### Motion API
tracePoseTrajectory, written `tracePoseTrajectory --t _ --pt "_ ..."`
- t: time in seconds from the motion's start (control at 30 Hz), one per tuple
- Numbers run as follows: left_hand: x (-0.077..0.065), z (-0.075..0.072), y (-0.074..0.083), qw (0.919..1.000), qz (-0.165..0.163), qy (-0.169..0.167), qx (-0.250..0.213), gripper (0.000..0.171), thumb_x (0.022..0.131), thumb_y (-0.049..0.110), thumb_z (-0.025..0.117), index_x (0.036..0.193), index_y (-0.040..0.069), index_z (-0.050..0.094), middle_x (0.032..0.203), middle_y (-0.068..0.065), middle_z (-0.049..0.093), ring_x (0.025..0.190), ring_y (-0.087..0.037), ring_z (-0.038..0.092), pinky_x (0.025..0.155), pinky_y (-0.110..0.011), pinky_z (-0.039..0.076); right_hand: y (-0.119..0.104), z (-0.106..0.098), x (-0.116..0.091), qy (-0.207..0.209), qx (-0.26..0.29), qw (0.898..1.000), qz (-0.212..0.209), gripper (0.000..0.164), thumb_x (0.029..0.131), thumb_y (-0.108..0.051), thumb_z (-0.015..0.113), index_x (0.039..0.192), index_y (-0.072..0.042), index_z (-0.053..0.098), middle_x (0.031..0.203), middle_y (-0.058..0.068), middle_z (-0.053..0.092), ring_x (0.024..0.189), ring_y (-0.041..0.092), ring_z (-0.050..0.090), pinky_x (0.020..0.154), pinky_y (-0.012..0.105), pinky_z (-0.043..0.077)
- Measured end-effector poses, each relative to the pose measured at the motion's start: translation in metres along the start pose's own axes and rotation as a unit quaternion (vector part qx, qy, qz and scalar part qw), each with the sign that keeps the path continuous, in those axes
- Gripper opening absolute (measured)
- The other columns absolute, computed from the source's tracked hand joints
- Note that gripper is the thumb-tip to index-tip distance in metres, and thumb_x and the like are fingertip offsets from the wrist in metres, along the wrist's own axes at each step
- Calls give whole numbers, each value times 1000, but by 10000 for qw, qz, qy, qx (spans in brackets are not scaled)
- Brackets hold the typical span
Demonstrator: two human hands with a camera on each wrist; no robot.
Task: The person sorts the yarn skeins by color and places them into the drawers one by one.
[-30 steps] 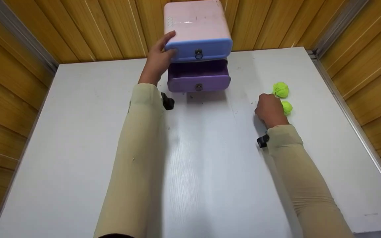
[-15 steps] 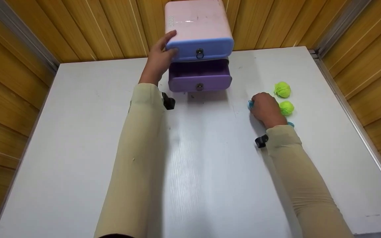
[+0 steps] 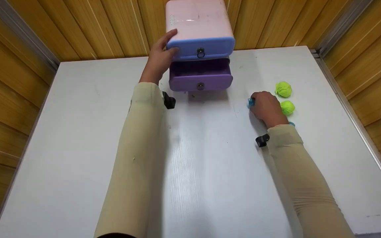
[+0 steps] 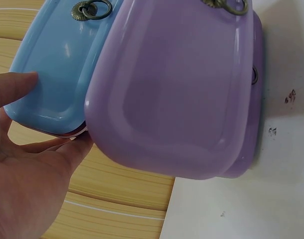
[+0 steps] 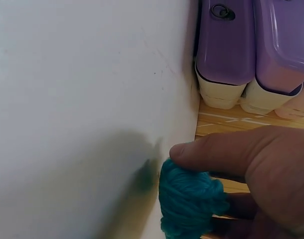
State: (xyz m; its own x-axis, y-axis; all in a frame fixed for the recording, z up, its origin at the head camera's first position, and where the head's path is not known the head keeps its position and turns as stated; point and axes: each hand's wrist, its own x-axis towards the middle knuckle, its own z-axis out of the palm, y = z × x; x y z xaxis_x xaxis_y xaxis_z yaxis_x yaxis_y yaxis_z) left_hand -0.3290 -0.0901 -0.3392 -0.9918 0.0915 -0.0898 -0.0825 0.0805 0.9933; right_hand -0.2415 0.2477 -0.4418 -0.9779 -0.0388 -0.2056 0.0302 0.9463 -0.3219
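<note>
A small drawer cabinet [image 3: 198, 19] with a pink top stands at the table's back. Its blue drawer [image 3: 187, 49] is pushed in, and the purple drawer [image 3: 190, 82] below it is pulled out. My left hand [image 3: 159, 59] grips the cabinet's left front corner, thumb on the blue front, other fingers round the side. Over the right part of the table, my right hand [image 3: 267, 106] pinches a teal yarn ball [image 5: 187, 199] between thumb and fingers. The ball is mostly hidden by the hand in the head view. Another purple drawer [image 5: 224, 50] sits lowest in the cabinet.
Two yellow-green balls [image 3: 283, 89] lie just right of my right hand. A teal item [image 3: 291, 124] is mostly hidden behind the right wrist. Wood-patterned walls [image 3: 111, 26] border the white table [image 3: 203, 158] at the back and sides.
My right hand has shifted slightly left, and the teal yarn ball now shows at its fingers. A teal item has come into view by the right wrist. The left hand keeps its hold.
</note>
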Motion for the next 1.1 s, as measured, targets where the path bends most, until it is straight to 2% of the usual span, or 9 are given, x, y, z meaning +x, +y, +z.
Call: tracePoseTrajectory --t 0.1,0.33,0.8,0.97,1.1 --pt "5 -1 -5 10000 4 -9 -13 54 95 8 58 138 38 51 154 10 35 132 -12 41 112 -34 35 -2 -2 0 65 -32 10000 -46 32 92 -7 58 121 5 60 115 25 59 108 41 55 97 56 43" --pt "-5 -1 5 9999 -97 -68 34 54 95 7 57 139 38 51 154 11 35 134 -11 39 113 -35 33 -7 -5 -2 318 -63 9993 -168 36 91 -9 60 125 2 60 113 25 58 105 40 55 93 56 45" --pt "4 -1 -1 9999 -131 -20 89 54 95 8 57 138 40 50 155 12 34 135 -10 38 113 -34 33 -15 -12 -4 880 113 9950 -465 35 89 -10 60 123 1 62 117 26 60 109 43 57 93 56 45" --pt "6 -1 -3 9997 -118 2 215 54 96 8 56 139 41 49 155 13 33 139 -7 34 115 -34 30 -19 -18 -5 913 117 9943 -534 37 88 -12 63 123 0 62 123 26 58 112 44 56 93 57 45" --pt "6 -1 -3 9998 -109 13 177 54 96 8 56 139 41 50 156 12 32 138 -8 34 115 -35 31 -23 -23 -5 863 147 9952 -433 40 89 -14 63 127 -1 60 129 26 55 117 45 54 97 58 44"
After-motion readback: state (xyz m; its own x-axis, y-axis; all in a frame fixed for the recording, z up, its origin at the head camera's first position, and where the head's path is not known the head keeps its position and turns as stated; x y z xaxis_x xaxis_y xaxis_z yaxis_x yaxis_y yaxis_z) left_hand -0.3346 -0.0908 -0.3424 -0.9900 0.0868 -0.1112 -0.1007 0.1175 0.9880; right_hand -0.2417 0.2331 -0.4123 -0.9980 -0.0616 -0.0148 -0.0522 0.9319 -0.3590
